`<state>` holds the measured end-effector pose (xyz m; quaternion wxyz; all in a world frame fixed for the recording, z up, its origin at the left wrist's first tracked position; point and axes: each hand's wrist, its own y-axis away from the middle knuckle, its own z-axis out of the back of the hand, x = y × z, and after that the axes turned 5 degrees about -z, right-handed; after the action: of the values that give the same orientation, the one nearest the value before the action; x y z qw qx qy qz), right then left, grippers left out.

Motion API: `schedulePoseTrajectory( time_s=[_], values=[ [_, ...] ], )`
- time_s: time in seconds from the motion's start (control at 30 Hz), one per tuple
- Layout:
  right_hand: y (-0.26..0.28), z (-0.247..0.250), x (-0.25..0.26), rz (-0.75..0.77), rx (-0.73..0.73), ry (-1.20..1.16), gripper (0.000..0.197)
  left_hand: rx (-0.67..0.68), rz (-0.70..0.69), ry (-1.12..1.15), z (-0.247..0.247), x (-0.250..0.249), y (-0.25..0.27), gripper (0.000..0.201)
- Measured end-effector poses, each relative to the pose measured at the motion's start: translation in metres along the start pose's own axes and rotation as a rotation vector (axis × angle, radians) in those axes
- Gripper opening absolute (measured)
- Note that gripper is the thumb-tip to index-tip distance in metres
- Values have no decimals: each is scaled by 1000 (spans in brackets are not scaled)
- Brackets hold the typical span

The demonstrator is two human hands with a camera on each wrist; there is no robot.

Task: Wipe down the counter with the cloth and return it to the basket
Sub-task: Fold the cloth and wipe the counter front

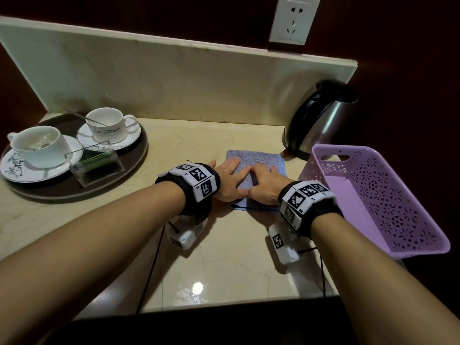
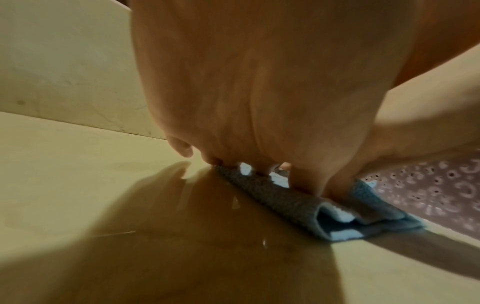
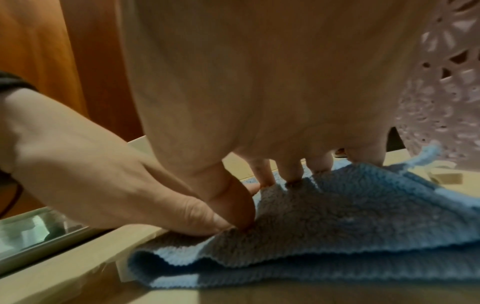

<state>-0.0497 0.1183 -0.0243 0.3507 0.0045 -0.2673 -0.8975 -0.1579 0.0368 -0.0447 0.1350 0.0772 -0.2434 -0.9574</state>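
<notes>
Blue terry cloth (image 1: 256,170) is lying folded flat on the marble counter (image 1: 224,257), long axis running away from the person, directly under both hands. Left hand (image 1: 230,179) and right hand (image 1: 267,184) are pressing on it side by side with fingers extended, gripping nothing. Purple basket (image 1: 373,195) is sitting just right of the cloth, so the right hand is nearer for the return. Folded edges are showing several layers, pile looking soft.
</notes>
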Motion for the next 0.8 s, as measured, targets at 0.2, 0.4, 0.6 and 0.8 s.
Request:
schedulePoseTrajectory(
  time_s=[0.2, 0.4, 0.6, 0.8],
  values=[
    [-8, 13, 9, -75, -14, -28, 63, -38, -1, -1, 3, 11, -16, 74],
    [-21, 17, 13, -105, -21, -5, 60, -46, 3, 2, 6, 18, -25, 75],
    [-34, 32, 8, -60, 5, 65, 73, -12, 4, -14, 16, 23, -36, 76],
    [-56, 45, 6, 10, -17, 74, 72, -51, 46, -25, 24, 29, -51, 76]
  ],
)
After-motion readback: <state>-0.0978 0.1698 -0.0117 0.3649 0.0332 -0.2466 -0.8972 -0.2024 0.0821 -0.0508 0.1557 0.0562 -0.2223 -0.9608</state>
